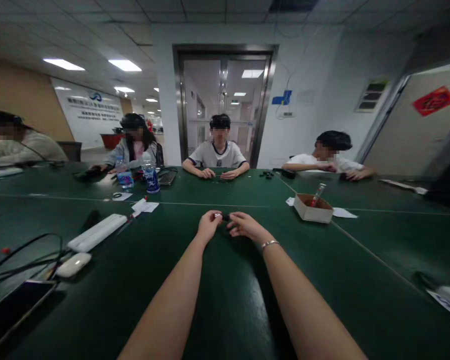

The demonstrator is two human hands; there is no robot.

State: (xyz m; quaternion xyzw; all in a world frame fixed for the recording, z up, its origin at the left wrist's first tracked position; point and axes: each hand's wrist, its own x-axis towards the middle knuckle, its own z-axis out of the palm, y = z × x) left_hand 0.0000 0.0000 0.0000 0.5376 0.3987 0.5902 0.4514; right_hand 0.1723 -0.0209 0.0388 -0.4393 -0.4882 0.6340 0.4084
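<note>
Forearms are extended from the lower edge over a green table, a silver bracelet being worn on the right one. Near the middle, a small dark piece is held over the table, between the fingertips of the two hands. By the left hand it is pinched, thumb and fingers being together on it; a bright spot is seen at these fingertips, too small to be identified. At the right hand the lower fingers are spread and blurred; whether thumb and forefinger are closed on the piece cannot be told. To the left, a phone, a white rounded object and a long white block are seen beside black cables. Farther off, two bottles are stood near each other; to the right, a tube is leaned in an open box. Around the far side, four people are seated, both hands of the one opposite being placed at the table
</note>
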